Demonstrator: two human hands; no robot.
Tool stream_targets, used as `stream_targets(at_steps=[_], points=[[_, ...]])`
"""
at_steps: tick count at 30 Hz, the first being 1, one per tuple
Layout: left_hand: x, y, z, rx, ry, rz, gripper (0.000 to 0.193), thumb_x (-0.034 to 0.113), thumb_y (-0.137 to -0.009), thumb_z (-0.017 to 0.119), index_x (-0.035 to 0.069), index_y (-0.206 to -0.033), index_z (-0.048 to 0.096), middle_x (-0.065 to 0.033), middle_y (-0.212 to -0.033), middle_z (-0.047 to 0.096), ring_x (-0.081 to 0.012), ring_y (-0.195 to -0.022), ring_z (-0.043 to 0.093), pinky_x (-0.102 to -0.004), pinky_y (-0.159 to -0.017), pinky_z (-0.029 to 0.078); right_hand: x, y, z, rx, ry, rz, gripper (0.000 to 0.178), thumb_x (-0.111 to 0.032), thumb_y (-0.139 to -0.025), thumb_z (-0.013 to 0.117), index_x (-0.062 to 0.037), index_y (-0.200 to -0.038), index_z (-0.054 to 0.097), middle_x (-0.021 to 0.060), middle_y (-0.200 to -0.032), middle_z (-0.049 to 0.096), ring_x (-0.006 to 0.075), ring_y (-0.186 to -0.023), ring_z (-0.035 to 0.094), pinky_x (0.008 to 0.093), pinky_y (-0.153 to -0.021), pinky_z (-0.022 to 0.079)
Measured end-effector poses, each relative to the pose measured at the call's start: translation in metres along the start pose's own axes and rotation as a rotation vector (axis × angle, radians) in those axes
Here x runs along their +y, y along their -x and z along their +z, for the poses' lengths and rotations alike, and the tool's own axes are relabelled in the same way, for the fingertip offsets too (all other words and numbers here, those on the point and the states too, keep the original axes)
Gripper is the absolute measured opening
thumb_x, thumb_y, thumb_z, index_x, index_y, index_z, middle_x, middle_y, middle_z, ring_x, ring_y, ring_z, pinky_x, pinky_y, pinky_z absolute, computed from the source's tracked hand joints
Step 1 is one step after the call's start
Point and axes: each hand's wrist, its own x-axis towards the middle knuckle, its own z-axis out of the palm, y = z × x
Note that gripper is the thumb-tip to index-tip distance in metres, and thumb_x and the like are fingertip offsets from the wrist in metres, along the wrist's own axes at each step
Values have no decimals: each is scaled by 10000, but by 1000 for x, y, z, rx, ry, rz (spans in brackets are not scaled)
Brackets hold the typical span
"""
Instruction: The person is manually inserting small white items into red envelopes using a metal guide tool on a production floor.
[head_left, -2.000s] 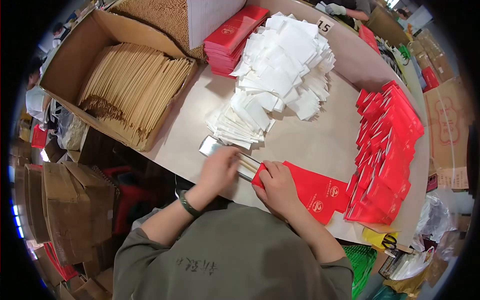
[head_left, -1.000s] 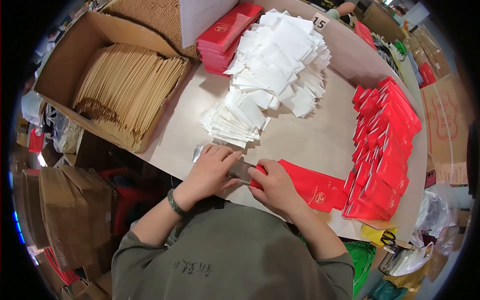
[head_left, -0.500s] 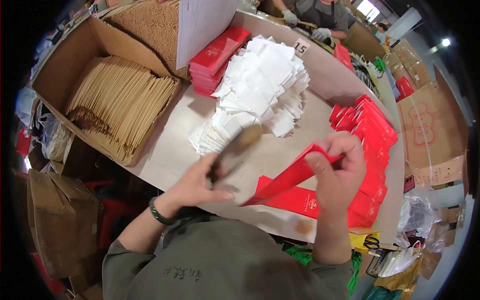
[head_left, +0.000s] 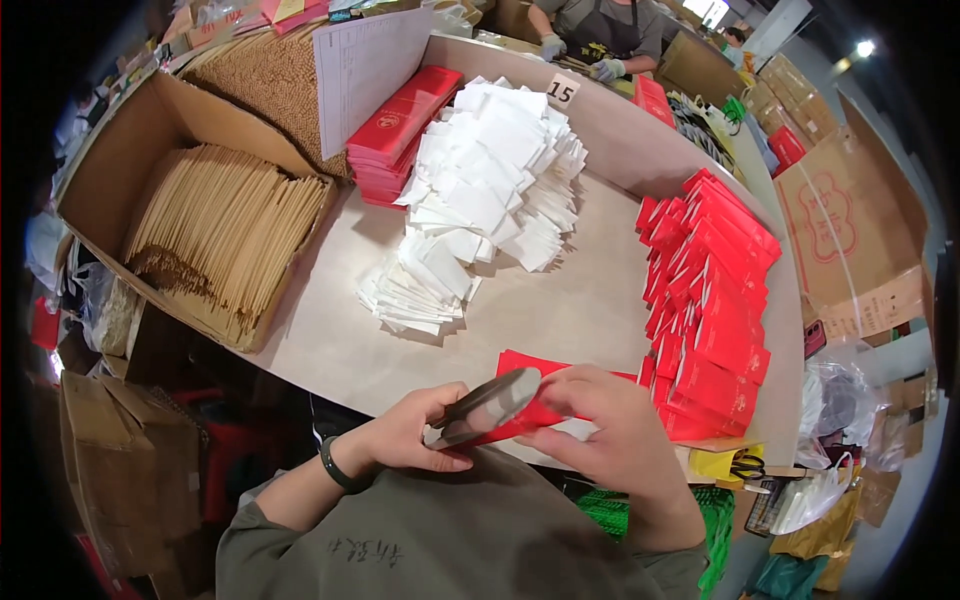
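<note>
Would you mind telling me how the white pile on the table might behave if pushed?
The white pile would probably slide apart, since its flat pieces overlap untidily. Each piece looks light, being thin and paper-like. The fanned near end may spread first.

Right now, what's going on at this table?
A person's left hand holds a shiny metal piece, while the right hand has its fingers at a red sleeve close by it. White paper pieces lie heaped on the table, between a cardboard box of wooden sticks and a pile of red sleeves.
</note>
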Motion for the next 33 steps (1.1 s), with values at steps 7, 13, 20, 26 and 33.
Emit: stream_targets(at_steps=[7,13,20,26,33], points=[[3,10,2,133,5,12,422,1,-726,809,54,-1006,497,-68,-1104,606,-140,-1051,560,-295,-927,456,14,0,7,-167,154,-78,271,-165,-777,821,-17,-966,697,144,-973,674,285,-868,674,341,-757,541],[-8,16,1,195,129,133,471,35,-797,785,17,-1198,539,-61,-1103,613,-111,-1002,560,-292,-865,503,48,-10,75,414,-817,-207,464,-82,-803,810,-57,-1224,616,111,-1130,676,230,-973,680,396,-862,560],[22,5,-40,799,91,409,184,47,-883,660,52,-1022,539,-73,-1034,623,-151,-955,609,-314,-865,498,-2,-54,-16,690,-400,-217,287,18,-859,712,-6,-1138,649,91,-1102,663,208,-955,670,373,-829,589],[12,29,-49,943,59,305,268,113,-861,702,32,-1055,534,-58,-914,646,-135,-857,620,-281,-788,500,112,-45,15,778,-501,-13,399,9,-846,765,-13,-1221,631,95,-1136,691,183,-1036,654,328,-875,558],[7,36,-48,896,15,226,202,139,-887,647,44,-1033,546,-60,-905,645,-128,-798,612,-265,-674,461,-17,-79,-28,657,-325,-331,192,34,-841,758,27,-1031,735,73,-932,741,108,-824,665,277,-775,549]])
